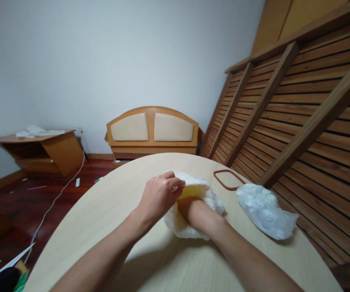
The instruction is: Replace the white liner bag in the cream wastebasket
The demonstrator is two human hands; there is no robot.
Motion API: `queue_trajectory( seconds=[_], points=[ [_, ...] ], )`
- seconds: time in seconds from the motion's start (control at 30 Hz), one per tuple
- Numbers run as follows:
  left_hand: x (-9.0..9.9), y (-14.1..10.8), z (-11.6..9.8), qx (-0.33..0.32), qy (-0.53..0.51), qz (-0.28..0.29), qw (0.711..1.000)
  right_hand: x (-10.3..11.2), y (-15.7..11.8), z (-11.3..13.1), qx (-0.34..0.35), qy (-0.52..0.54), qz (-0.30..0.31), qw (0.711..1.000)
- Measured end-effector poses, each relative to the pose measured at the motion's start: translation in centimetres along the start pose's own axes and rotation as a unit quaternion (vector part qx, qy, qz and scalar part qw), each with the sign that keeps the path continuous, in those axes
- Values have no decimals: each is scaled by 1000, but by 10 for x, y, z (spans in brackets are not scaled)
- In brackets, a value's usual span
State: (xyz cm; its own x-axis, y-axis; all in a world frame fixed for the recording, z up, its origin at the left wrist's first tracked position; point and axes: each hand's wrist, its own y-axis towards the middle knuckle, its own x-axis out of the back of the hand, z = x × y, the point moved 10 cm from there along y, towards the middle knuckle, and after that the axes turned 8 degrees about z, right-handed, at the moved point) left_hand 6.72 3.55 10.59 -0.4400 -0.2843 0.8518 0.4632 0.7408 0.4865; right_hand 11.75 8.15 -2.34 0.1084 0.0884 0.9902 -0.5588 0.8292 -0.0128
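A white, crinkled cloth bag (213, 198) with a yellow inside is held over the round table, its mouth facing me. My left hand (163, 190) is closed, pinching the upper left rim of the bag between thumb and fingers. Through the opening goes my right hand (190, 207), sunk past the wrist. Its fingers are hidden by the cloth, so whether they grip anything does not show.
On the pale round table (126, 182) lie a brown rounded-rectangle ring (226, 187) and a clear plastic bag (266, 211) of whitish contents, both to the right. Wooden slats (284, 129) lean along the right side. A low cabinet (59, 152) and a cable (56, 198) are at left.
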Motion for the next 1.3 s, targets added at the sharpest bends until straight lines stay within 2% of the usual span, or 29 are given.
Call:
queue_trajectory(
  seconds=[0.1, 0.2, 0.3, 0.47, 0.63, 0.8, 0.97, 1.07, 1.13, 1.23, 1.3],
  points=[
    [0, 0, 2, 2, -24, -4, 1000, 5, -6, -2, 7, 26, 9, 1000],
    [1, 1, 7, 15, -39, -10, 999, 18, -16, -4, -1, 46, -1, 999],
    [2, 2, 11, 30, -60, -15, 998, 28, -24, 1, 12, 106, -1, 994],
    [2, 1, 15, 34, -93, -17, 995, 22, -27, 18, 39, 144, 52, 987],
    [0, 1, 19, 36, -97, -23, 994, 23, -28, 15, -2, 143, 52, 988],
    [-1, 2, 19, 36, -93, -24, 995, 16, -28, 18, 24, 154, 77, 985],
    [1, 1, 25, 59, -111, -27, 992, 32, -31, 14, 8, 129, 42, 991],
    [3, 1, 29, 74, -121, -32, 989, 39, -35, 20, 28, 130, 51, 990],
    [4, 1, 30, 77, -120, -34, 989, 42, -36, 19, 19, 142, 47, 989],
    [4, 1, 30, 76, -116, -33, 990, 47, -35, 9, -23, 164, 7, 986],
    [4, 2, 27, 70, -115, -26, 991, 48, -33, 11, -5, 183, -15, 983]
  ],
)
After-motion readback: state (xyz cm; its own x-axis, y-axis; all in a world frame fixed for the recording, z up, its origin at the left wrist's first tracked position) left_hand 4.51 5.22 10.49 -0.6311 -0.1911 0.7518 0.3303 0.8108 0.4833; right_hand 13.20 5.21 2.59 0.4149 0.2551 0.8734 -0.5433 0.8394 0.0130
